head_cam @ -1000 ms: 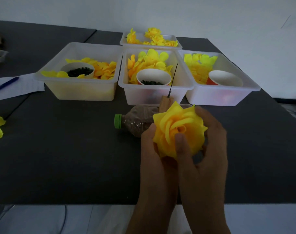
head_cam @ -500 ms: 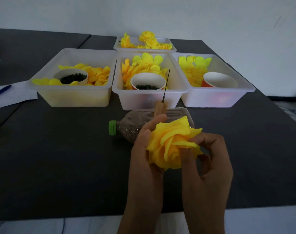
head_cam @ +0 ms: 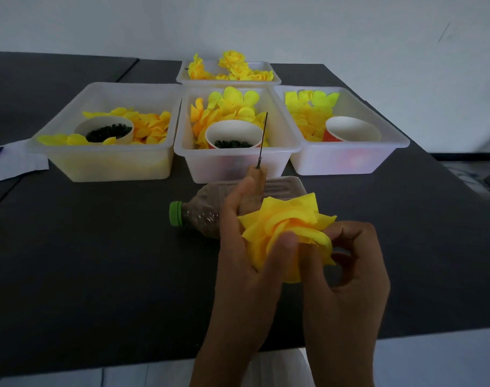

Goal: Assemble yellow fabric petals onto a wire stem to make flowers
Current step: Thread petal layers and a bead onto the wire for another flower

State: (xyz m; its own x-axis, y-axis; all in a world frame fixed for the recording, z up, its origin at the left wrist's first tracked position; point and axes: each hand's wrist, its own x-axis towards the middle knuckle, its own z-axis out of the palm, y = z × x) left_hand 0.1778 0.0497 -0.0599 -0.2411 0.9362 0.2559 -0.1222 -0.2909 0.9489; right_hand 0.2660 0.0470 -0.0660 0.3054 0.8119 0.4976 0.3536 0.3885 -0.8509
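A yellow fabric flower of layered petals is held over the near middle of the dark table. My left hand cups its left side and underside, thumb up along the wooden handle of a thin wire stem that stands upright behind the flower. My right hand pinches the flower's right and lower petals with curled fingers and thumb. The flower's base and how it sits on the wire are hidden by my hands.
Three clear bins of loose yellow petals stand in a row: left bin, middle bin, right bin, each with a paper cup. A back bin holds finished flowers. A green-capped plastic bottle lies behind my hands. White paper lies left.
The flower has tilted from facing me to lying more sideways, with its petals squeezed together. My right hand has slid lower round the petals, and my left thumb now stretches up along the handle.
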